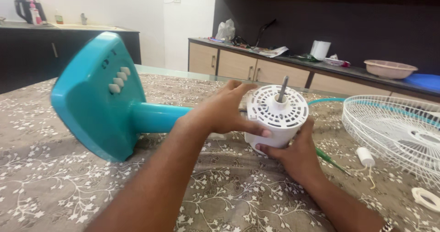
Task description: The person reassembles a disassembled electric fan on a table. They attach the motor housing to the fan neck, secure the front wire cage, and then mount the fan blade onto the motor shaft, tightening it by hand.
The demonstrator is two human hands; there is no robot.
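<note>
Left hand [224, 110] wrapped over motor [275, 119], right hand [295, 151] cupping it from below; both closed on it, above bench [68, 186], beside teal base [98, 99]. Best gripped on housing, clear of shaft [283, 89]; guard [398, 131] lying right.

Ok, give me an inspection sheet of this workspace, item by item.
Surface: table under a floral cloth.
Job's things: white fan motor housing with metal shaft, on a teal fan stand lying on its side.
Clutter: white fan grille, small white capacitor, white ring.
Hands: left hand and right hand both grip the housing.
Cables: teal cord behind the housing.
Surroundings: counter with pink basin, kettle.
</note>
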